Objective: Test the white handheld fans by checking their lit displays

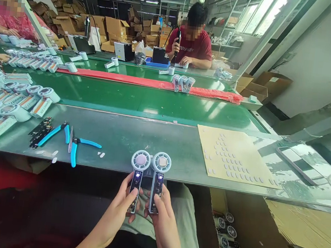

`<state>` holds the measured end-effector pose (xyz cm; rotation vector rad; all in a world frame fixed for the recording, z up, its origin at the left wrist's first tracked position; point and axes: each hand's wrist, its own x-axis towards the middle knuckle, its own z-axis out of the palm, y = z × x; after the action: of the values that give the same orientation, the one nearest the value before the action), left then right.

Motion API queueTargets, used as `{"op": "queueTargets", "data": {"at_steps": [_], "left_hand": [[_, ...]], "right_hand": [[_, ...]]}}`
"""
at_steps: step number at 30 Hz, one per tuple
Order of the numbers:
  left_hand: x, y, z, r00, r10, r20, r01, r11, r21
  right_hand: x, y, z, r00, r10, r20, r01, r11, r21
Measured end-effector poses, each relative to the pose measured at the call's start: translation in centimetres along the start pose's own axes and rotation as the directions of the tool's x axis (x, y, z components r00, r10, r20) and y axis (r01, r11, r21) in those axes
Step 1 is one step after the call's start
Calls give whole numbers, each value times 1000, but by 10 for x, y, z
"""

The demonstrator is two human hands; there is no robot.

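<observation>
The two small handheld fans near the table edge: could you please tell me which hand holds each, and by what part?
The left hand holds the left fan by its handle; the right hand holds the right fan by its handle.

- Left fan (pixel 138 175): white plastic head, matt; handle face is glossy dark plastic.
- Right fan (pixel 159 177): same white matt plastic head and glossy dark handle face.
- Workbench top (pixel 128 136): smooth, glossy sheet surface with reflections.
- Cutters (pixel 74 146), at 10 o'clock from the fans: metal jaws, blue plastic grips.
- Sheet (pixel 233 155), at 2 o'clock: tan matt card carrying small pale pads.
- Carton (pixel 260 236), at 4 o'clock: brown matt corrugated cardboard.
</observation>
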<state>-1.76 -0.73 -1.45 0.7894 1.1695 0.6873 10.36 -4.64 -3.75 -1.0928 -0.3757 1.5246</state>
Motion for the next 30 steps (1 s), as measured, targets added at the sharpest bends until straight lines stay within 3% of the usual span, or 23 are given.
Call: {"op": "queueTargets", "data": {"at_steps": [8,23,30], "left_hand": [[4,-7,-3,997,53,-48,-53,999,4],[6,-19,-7,994,29,105,-23,998,-61],[10,-21,-8,993,29,113,-23,998,-56]], "right_hand": [[8,3,-10,999,-37,-13,36,996,-80],[1,6,-15,998,-38,-43,34,997,-71],[-1,3,-13,997,-40,-62,37,998,-60]]}}
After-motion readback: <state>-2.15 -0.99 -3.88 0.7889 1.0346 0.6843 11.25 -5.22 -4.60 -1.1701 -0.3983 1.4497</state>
